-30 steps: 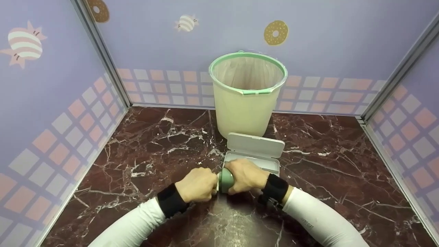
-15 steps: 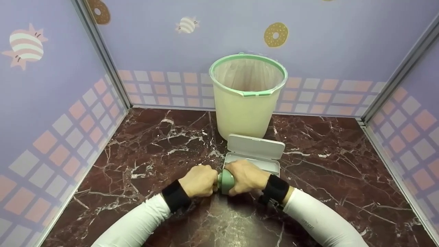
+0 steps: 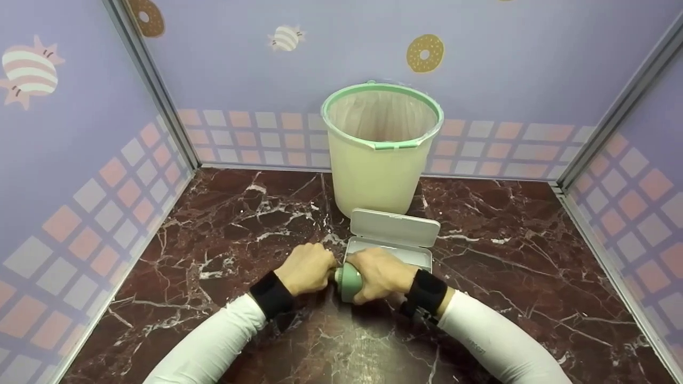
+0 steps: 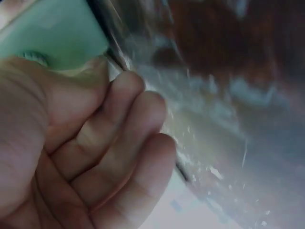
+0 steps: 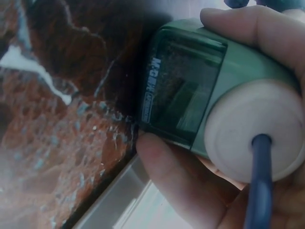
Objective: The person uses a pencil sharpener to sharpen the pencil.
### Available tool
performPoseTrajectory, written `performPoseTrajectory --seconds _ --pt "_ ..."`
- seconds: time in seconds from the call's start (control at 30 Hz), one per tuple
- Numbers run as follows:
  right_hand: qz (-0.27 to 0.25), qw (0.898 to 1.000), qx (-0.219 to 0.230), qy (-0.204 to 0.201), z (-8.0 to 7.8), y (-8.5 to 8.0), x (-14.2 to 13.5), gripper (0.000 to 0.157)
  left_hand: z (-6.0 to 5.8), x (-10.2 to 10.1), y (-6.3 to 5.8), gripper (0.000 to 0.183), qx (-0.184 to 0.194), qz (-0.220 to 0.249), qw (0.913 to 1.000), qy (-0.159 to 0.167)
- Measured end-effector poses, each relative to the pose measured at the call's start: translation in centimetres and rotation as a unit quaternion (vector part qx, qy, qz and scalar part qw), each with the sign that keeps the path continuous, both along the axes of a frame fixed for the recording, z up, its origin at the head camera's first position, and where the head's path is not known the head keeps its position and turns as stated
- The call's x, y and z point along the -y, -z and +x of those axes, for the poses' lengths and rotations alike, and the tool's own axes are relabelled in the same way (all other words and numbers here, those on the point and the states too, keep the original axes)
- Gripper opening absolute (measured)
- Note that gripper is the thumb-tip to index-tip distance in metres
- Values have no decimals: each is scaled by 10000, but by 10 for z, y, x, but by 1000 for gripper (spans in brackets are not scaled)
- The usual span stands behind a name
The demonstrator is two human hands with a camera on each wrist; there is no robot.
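Note:
A green pencil sharpener (image 3: pixel 349 282) with a see-through shavings drawer sits low over the marbled surface in the head view. My right hand (image 3: pixel 381 274) grips its body, fingers and thumb on opposite sides. In the right wrist view a blue-grey pencil (image 5: pixel 260 183) stands in the hole of the sharpener's pale round front (image 5: pixel 233 126). My left hand (image 3: pixel 307 269) is curled at the other end of the sharpener. Its thumb and index finger pinch together right at the green body in the left wrist view; the small part between them is hidden.
Behind my right hand lies a light grey pencil case (image 3: pixel 395 228) with its lid raised. A cream trash bin (image 3: pixel 379 176) with a green rim and clear liner stands behind it, near the back wall. Patterned lilac panels (image 3: pixel 240 64) border the dark red marbled surface (image 3: pixel 256 213).
My left hand has shifted upward in the head view beside the end of the sharpener. My right hand keeps its grip, and the camera view has moved slightly.

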State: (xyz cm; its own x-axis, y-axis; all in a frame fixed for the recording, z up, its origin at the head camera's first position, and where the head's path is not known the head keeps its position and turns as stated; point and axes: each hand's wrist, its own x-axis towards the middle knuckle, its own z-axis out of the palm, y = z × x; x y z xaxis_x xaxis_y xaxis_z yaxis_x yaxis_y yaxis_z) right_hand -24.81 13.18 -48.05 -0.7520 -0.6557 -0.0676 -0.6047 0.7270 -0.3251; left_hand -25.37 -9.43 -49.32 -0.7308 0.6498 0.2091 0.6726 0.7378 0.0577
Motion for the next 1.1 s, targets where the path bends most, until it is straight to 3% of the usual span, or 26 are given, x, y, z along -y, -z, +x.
performPoseTrajectory --seconds 0.23,0.47,0.8,1.1 --pt "145 9999 -80 20 1 -2 2 47 -2 -1 -12 22 -230 -7 9997 -109" --pt "46 9999 22 109 1 -1 4 46 3 -1 -32 22 -278 9 9995 -113" --pt "7 9998 -137 139 5 -2 5 43 25 7 -59 30 -239 -149 9986 457" --pt "-85 9997 -100 193 5 -2 3 39 47 3 -60 29 -94 -341 9973 643"
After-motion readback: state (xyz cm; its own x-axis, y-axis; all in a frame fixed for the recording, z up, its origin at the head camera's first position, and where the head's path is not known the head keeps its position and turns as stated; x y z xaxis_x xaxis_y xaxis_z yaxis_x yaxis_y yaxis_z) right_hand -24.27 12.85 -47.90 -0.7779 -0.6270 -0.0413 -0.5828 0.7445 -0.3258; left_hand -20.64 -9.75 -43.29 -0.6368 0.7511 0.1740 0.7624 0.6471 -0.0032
